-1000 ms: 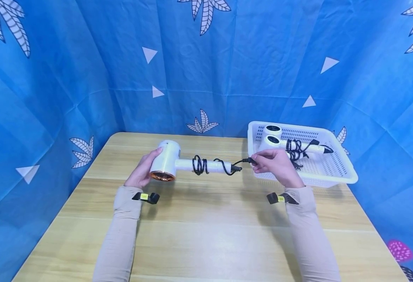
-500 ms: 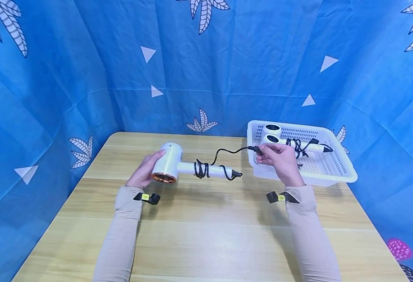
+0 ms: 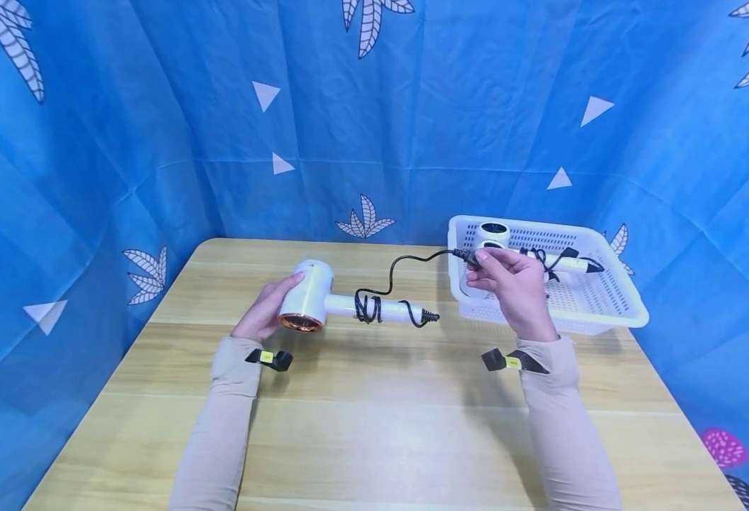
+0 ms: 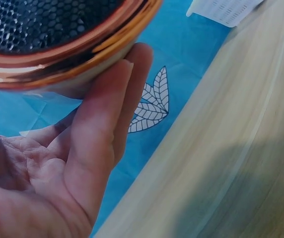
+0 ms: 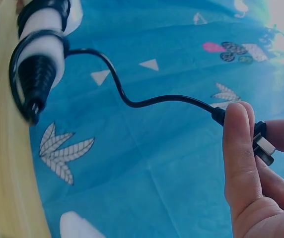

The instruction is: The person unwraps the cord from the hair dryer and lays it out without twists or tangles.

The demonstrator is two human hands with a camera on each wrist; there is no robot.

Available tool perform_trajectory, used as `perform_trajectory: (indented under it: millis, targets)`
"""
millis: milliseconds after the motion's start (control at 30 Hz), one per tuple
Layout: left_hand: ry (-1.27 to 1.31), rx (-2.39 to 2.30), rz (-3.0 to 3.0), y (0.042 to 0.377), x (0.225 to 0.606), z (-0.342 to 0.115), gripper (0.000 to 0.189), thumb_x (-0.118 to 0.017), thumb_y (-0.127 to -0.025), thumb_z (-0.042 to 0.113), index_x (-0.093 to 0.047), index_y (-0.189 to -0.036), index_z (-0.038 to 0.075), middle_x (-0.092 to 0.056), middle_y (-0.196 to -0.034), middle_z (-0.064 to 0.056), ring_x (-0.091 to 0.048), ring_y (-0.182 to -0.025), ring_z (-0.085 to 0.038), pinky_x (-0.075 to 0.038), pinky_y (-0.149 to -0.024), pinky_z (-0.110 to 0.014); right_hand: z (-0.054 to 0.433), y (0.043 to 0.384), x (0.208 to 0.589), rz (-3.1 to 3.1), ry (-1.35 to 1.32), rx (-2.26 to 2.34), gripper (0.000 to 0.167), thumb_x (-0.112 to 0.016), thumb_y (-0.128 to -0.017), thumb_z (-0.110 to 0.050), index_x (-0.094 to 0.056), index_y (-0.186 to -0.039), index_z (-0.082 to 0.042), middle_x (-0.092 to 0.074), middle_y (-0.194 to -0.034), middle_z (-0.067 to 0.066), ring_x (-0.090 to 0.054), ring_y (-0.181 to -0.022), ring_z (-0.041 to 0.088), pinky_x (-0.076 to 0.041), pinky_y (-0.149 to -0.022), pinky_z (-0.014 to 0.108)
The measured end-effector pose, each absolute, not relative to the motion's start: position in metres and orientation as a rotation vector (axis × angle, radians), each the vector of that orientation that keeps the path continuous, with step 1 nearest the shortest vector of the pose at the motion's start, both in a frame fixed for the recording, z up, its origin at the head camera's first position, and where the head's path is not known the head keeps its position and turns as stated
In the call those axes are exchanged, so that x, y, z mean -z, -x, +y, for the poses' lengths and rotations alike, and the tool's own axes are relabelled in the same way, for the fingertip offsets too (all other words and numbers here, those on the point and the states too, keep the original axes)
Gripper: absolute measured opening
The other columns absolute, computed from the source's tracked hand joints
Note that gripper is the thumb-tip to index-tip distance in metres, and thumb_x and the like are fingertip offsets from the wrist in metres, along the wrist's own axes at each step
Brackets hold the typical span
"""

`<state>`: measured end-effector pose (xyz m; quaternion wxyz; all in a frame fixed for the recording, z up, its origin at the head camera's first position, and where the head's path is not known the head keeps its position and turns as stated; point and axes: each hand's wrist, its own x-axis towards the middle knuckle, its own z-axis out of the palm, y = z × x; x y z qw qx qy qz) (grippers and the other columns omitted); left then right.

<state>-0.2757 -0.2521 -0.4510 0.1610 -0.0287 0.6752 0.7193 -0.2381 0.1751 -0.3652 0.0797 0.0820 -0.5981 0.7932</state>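
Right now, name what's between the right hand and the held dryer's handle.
In the right wrist view, a black cord curves from handle to plug in the right hand.

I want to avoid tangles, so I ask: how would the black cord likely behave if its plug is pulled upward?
The black cord is probably flexible but slightly springy, bending in smooth curves between the held hair dryer and the right hand. It may unwind, since it loops around the handle with no visible tie. Being thin, it is likely light.
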Motion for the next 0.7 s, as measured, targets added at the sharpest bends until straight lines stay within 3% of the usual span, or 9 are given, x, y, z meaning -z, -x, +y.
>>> perform_trajectory:
  millis: [367,700]
  targets:
    - [0.124,-2.074,1.941,0.276,0.452,-0.252,0.062,-0.056,-0.102,0.056,-0.051,-0.135,0.003,-0.072,-0.099,0.006,-0.071,-0.091,-0.009,-0.060,-0.080,-0.023,0.170,0.216,0.347,-1.725,-0.402,-2.396,0.010,-0.068,-0.099,-0.004,-0.077,-0.101,-0.006,-0.079,-0.082,0.006,-0.074,-0.064,0.015,-0.064,-0.067,0.030]
    - [0.168,-2.086,1.930,0.278,0.452,-0.252,0.081,-0.056,-0.100,0.059,-0.039,-0.151,-0.001,-0.065,-0.110,0.002,-0.068,-0.097,-0.009,-0.060,-0.084,-0.024,0.169,0.198,0.335,-1.817,-0.564,-2.365,0.017,-0.062,-0.100,0.002,-0.078,-0.103,-0.005,-0.079,-0.087,0.006,-0.072,-0.064,0.014,-0.064,-0.064,0.032]
